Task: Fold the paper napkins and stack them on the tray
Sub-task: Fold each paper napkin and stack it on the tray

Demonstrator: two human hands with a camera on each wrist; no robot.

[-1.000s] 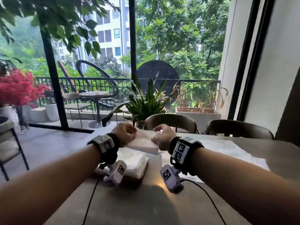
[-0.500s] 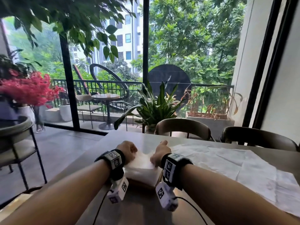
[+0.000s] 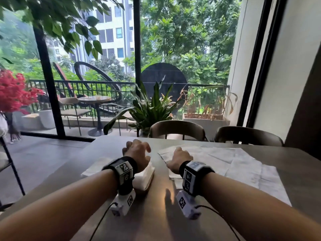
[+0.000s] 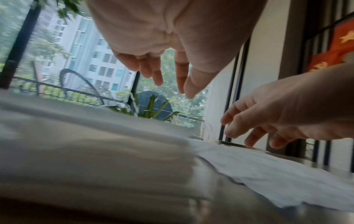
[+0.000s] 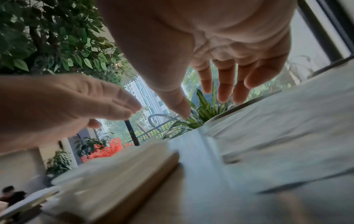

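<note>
A stack of folded white napkins [image 3: 144,176] sits on a low wooden tray [image 5: 153,174] at the table's left. My left hand [image 3: 137,151] hovers over the stack's far end with fingers spread and relaxed, holding nothing. Several unfolded napkins [image 3: 225,159] lie flat and overlapping to the right. My right hand [image 3: 180,158] is above their near left corner, fingers loosely extended and empty. The left wrist view shows the blurred stack [image 4: 95,151] below the fingers [image 4: 158,78]. In the right wrist view the flat sheets [image 5: 277,136] lie under the fingers [image 5: 223,91].
Two brown chairs [image 3: 177,129] [image 3: 248,136] stand at the table's [image 3: 156,214] far side, with a potted plant [image 3: 151,108] behind them. The table's left edge runs just past the tray. Cables trail from both wrist cameras toward me.
Both hands have let go of the folded napkin, which now lies on the stack. The right hand has moved right over the flat sheets. The left hand has lifted and opened.
</note>
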